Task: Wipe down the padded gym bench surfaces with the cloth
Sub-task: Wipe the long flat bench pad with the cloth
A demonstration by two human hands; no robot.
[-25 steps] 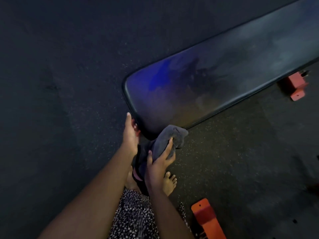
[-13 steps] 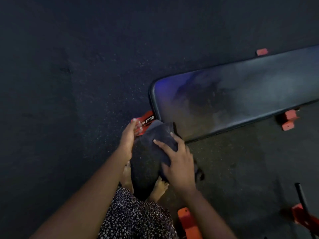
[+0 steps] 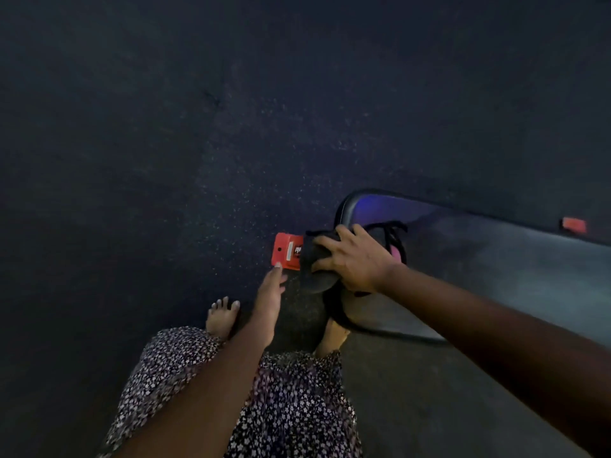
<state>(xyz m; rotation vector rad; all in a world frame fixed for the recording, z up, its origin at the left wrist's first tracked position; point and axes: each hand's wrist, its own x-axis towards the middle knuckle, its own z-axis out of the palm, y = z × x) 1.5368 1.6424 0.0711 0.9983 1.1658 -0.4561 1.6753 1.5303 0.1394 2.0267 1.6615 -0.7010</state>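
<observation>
A long black padded bench [image 3: 496,269] runs from the centre to the right edge, its rounded near end glinting blue. My right hand [image 3: 355,257] presses a dark cloth [image 3: 314,259] over that near end, fingers spread across it. The cloth wraps down over the pad's end edge. My left hand [image 3: 269,299] hangs just left of the bench end with fingers straight and nothing in it, its fingertips close to the red frame foot [image 3: 286,251].
Dark speckled rubber floor [image 3: 198,143] surrounds the bench. A second red frame part [image 3: 574,225] shows behind the pad at the right. My bare feet [image 3: 220,317] and patterned skirt [image 3: 281,408] are below, close to the bench end.
The view has swung, so the bench sits further right. My right hand has carried the cloth up onto the bench's end. My left hand has let go and dropped away to the left.
</observation>
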